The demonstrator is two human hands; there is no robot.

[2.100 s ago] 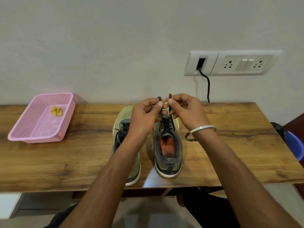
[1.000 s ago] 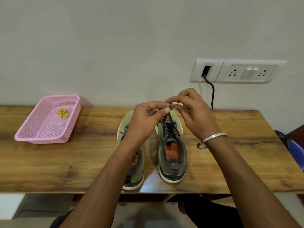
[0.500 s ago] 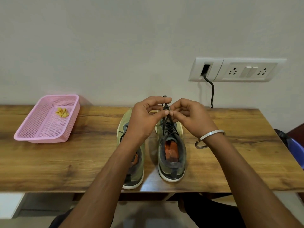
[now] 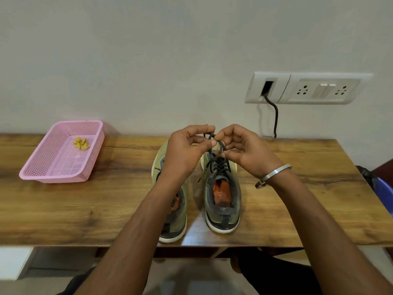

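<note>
Two olive-green sneakers stand side by side on the wooden table (image 4: pixel 63 209), toes toward the wall. The right sneaker (image 4: pixel 222 196) has black laces (image 4: pixel 219 165) and an orange insole. My left hand (image 4: pixel 187 152) and my right hand (image 4: pixel 244 150) are raised over its toe end, each pinching a strand of the black lace, which forms a small loop between the fingertips. My left forearm covers much of the left sneaker (image 4: pixel 173 220). A metal bangle (image 4: pixel 272 175) sits on my right wrist.
A pink mesh basket (image 4: pixel 42 173) holding small yellow pieces (image 4: pixel 80 143) stands at the back left of the table. A wall socket panel (image 4: pixel 308 88) with a black cable (image 4: pixel 275 116) hangs above the table's back right. A blue bin (image 4: pixel 385 192) is off the right edge.
Both hands have stayed above the right sneaker's toe, working the lace ends together; the lace now forms a loop between the fingertips. The sneakers have not moved.
</note>
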